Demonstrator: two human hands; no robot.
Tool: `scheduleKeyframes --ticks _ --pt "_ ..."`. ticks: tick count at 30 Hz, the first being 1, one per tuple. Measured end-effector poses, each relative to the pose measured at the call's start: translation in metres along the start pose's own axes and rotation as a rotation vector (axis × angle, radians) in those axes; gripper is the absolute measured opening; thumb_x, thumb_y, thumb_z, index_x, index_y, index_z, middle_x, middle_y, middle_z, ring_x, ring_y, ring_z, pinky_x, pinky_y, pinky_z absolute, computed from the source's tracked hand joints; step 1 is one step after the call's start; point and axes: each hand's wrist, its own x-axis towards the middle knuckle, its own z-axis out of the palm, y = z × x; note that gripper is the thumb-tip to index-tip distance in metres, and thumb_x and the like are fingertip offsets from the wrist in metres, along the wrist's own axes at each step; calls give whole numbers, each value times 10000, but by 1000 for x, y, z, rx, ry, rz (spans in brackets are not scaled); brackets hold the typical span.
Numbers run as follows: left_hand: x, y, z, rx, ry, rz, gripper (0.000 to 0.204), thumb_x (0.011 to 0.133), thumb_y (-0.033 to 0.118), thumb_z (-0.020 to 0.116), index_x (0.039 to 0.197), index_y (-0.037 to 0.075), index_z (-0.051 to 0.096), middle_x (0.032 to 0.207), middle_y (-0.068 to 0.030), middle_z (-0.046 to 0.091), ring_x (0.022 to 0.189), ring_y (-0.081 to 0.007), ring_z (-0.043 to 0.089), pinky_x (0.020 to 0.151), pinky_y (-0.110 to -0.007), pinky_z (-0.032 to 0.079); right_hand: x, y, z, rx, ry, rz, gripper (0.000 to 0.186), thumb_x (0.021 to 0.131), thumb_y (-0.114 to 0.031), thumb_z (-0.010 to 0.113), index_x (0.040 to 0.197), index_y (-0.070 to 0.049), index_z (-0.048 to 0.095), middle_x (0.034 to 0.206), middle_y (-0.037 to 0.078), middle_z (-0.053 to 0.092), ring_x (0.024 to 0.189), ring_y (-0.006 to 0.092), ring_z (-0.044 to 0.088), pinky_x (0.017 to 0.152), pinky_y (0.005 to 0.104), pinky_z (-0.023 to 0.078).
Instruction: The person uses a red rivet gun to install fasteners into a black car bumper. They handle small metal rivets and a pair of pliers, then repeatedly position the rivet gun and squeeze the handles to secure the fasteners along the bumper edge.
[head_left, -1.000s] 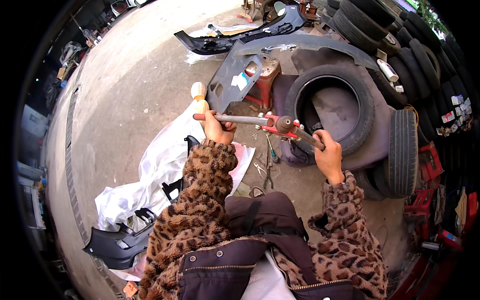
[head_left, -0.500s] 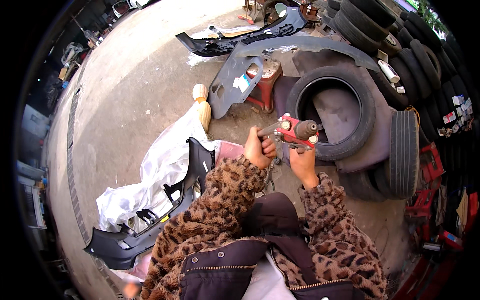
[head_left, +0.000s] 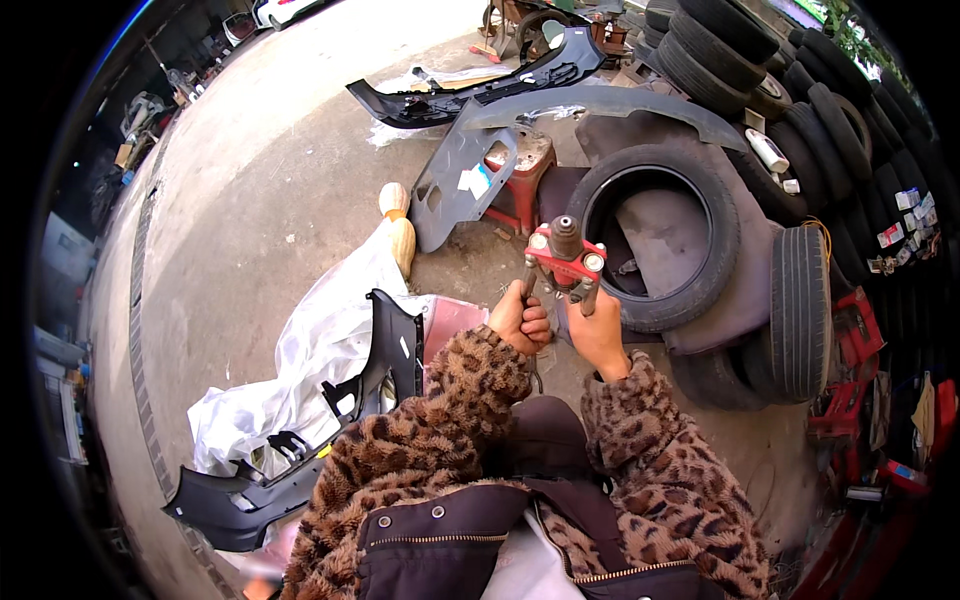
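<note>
My left hand (head_left: 520, 322) and my right hand (head_left: 596, 332) are closed on the two handles of a long-handled red hand tool, which looks like a riveter (head_left: 565, 262), held in front of me. Its metal nose points up and away, and both handles are drawn close together, nearly parallel. Behind the tool a loose tyre (head_left: 705, 275) lies on a dark padded surface (head_left: 700, 335). Just left of my left hand are a black plastic bumper part (head_left: 395, 335) and a pink sheet (head_left: 450, 325).
A grey panel (head_left: 450, 200) leans by a red stool (head_left: 520, 190), beside pale gourds (head_left: 395, 235). White plastic sheeting (head_left: 260, 410) lies left, a black bumper (head_left: 420, 100) behind. Tyre stacks (head_left: 705, 70) and red cases (head_left: 855, 330) line the right. A parked car (head_left: 280, 12) is far back.
The handles were spread wide a second ago; my hands have since come inward, bringing them close together. The tool's head has tilted, its nose now pointing more upward in the picture.
</note>
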Motion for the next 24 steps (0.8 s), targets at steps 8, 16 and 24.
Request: scheduleKeyframes --ticks 8,16,24 --pt "-32 44 14 53 124 482 381 952 412 513 715 146 376 494 55 267 364 -106 207 381 -284 198 15 17 -12 -13 207 -90 105 911 -52 654 997 -5 619 727 176 600 643 276 585 631 382 468" --pt "-56 96 -41 187 149 560 370 945 419 520 744 137 388 515 50 257 386 -100 206 398 -299 175 18 35 -74 -216 69 63 149 911 -12 617 1055 -25 652 738 146 672 658 174 645 607 315 489" --pt "-18 1 -14 89 -15 -92 528 986 582 469 640 191 393 493 59 297 384 -99 248 409 -273 203 15 -12 -2 26 43 -96 231 938 -38 599 1166 -69 616 878 219 668 857 434 669 667 406 519"
